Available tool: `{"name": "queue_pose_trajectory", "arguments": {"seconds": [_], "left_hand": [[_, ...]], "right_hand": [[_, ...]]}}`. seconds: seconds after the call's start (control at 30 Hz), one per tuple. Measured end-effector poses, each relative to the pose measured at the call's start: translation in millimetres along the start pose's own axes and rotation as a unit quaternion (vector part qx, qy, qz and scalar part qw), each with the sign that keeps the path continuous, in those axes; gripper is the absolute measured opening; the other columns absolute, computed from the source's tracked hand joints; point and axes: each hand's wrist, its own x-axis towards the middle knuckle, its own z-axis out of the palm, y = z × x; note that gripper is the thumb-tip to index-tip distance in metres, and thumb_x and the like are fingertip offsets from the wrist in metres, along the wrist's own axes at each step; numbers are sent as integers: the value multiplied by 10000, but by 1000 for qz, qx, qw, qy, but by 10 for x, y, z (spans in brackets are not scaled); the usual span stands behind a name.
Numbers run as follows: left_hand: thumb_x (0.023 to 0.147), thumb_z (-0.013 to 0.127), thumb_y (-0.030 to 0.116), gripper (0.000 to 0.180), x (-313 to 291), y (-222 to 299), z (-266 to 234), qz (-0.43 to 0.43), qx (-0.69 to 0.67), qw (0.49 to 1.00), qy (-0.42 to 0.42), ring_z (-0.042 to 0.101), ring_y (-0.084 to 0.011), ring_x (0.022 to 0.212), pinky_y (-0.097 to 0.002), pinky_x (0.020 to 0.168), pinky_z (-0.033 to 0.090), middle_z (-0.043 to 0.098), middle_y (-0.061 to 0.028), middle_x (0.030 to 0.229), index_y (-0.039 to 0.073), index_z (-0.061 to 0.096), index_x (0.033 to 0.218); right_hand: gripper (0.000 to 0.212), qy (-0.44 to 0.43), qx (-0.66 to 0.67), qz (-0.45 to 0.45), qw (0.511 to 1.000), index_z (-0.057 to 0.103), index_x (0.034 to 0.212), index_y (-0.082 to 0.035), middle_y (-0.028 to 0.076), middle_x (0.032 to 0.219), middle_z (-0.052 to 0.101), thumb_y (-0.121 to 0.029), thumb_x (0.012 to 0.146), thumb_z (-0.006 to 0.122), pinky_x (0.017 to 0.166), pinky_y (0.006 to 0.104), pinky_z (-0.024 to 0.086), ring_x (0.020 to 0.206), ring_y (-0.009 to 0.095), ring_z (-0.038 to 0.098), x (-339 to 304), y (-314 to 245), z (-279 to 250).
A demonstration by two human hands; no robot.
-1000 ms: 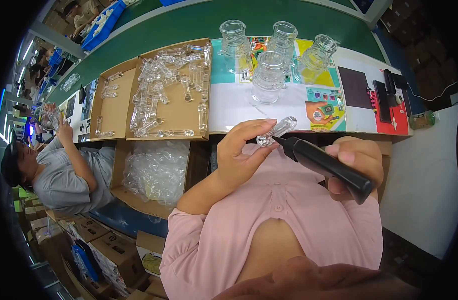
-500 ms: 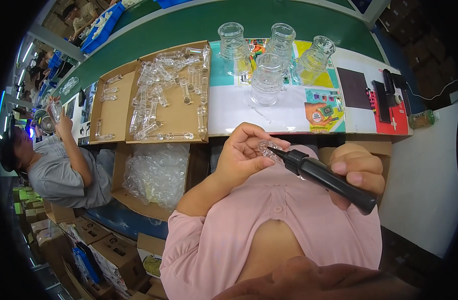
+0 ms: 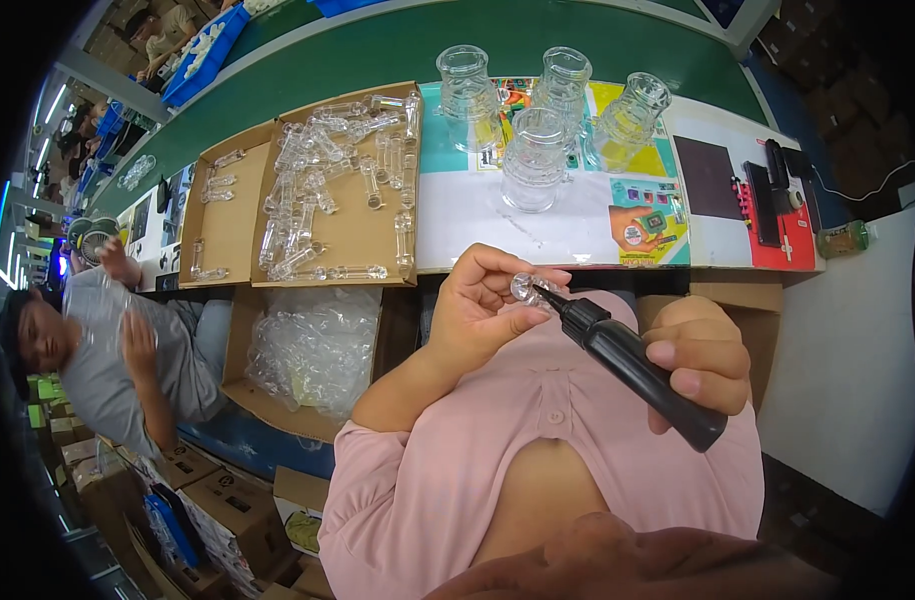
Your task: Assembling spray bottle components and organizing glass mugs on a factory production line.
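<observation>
Green surface (image 3: 378,55) bearing a cardboard tray (image 3: 358,235) and four clear jars (image 3: 534,165).
Clear rod-like pieces (image 3: 303,190) lie heaped in the tray, and the jars stand to its right on a printed sheet (image 3: 648,230). Before the near edge, the right hand (image 3: 703,350) is wrapped around a black bottle (image 3: 643,375), tilted with its nozzle (image 3: 546,295) toward the left hand (image 3: 473,310). There, thumb and fingers pinch a small clear piece (image 3: 523,287); the nozzle tip is at it, though whether they touch is unclear.
</observation>
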Motion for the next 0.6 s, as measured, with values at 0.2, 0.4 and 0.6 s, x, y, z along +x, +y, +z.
{"name": "queue_pose_trajectory", "arguments": {"seconds": [0.2,0.4,0.6], "left_hand": [[727,678,-12,378,3,8,40,20,50,997,51,605,-249,951,-346,833,500,587,-234,1029,32,417,996],[733,655,-51,366,-8,-36,-24,67,111,991,46,591,-241,976,-332,842,490,577,-234,1050,29,417,1000],[729,648,-73,383,2,-47,-42,70,162,983,41,573,-249,1008,-335,859,471,571,-230,1061,24,416,1018]], "right_hand": [[414,-4,-15,-6,1000,442,1007,1,184,907,516,-321,812,614,448,298,432,558,221,550,-7,1,-1],[415,-18,-17,4,1000,442,1001,-4,179,899,522,-330,810,613,467,310,442,580,215,550,8,11,-22],[429,-19,-32,27,999,442,997,-3,177,890,537,-337,799,623,477,310,448,611,216,550,13,17,-53]]}}
